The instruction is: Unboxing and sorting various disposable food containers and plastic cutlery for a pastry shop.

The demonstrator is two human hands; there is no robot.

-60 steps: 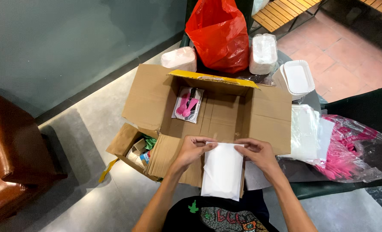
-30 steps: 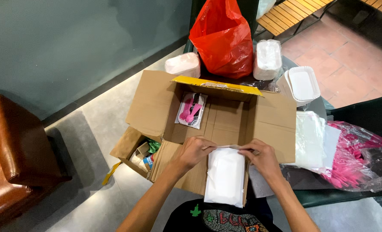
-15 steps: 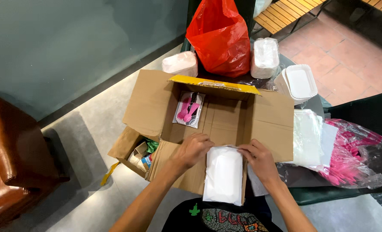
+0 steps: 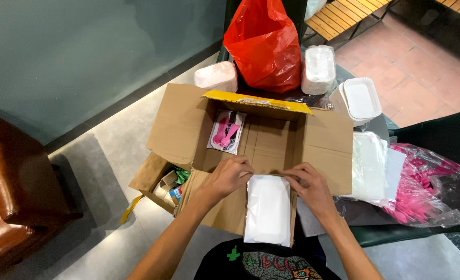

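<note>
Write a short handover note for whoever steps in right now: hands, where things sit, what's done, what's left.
Left hand: fingers pinch the top edge of the white plastic-wrapped flat packet.
Right hand: fingers on the same top edge, other corner.
The packet lies on the near flap of the open brown cardboard box.
Done: one clear packet of pink plastic forks lies inside the box.
Left: the white packet is not yet inside; a bag of pink cutlery and stacked white foam trays are on the dark table to the right.

Red plastic bag (image 4: 263,44), brown leather armchair (image 4: 12,192), wooden bench (image 4: 346,15)
</note>
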